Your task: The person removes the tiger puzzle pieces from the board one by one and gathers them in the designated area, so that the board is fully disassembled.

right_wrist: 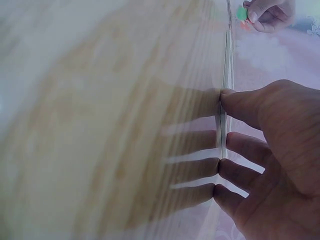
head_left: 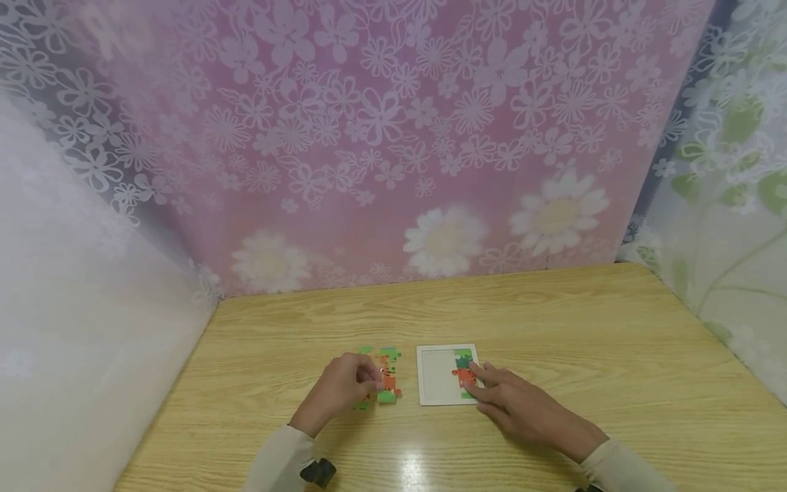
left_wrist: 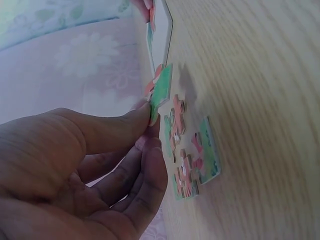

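My left hand (head_left: 341,386) pinches a green-and-orange jigsaw piece (left_wrist: 163,87) between thumb and fingers, tilted and lifted off the table. Below it in the left wrist view lie several loose jigsaw pieces (left_wrist: 209,152), orange, green and pink. To the right is a white puzzle tray (head_left: 433,400) with a raised rim. Joined pieces (head_left: 464,374) in green and orange fill its right side. Across the tray's right edge rests my right hand (head_left: 519,406), its fingers spread and fingertips touching the pieces and rim. The right wrist view shows the tray only edge-on.
The wood-grain table (head_left: 522,314) extends around the tray. A pink flowered curtain (head_left: 369,171) hangs behind the table's far edge, with pale cloth (head_left: 80,307) at the left and more at the right. A black band (head_left: 318,471) is on the left wrist.
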Action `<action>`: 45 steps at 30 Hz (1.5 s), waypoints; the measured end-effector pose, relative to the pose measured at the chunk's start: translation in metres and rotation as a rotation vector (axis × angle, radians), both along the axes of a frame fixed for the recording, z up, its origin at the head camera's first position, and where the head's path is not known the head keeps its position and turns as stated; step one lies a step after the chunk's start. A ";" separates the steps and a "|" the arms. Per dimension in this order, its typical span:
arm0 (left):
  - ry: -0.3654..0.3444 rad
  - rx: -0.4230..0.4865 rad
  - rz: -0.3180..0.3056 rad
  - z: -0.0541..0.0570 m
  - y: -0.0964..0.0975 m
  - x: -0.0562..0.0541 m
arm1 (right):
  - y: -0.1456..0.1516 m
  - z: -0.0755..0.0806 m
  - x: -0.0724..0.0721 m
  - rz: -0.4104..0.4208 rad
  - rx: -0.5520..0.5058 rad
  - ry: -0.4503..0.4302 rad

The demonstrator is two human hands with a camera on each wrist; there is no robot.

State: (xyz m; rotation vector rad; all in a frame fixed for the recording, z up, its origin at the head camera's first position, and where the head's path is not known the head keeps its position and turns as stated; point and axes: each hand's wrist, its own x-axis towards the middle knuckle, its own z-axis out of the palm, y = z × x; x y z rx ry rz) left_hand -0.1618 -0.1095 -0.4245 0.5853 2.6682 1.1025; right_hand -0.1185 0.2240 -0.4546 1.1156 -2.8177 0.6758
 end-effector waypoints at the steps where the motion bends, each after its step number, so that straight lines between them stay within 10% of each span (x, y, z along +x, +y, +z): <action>1: 0.006 -0.003 -0.003 -0.001 0.000 0.000 | 0.000 0.000 0.000 0.000 -0.002 0.001; 45: 0.155 -0.124 0.054 -0.010 0.011 0.007 | 0.002 -0.004 0.000 -0.005 -0.006 0.001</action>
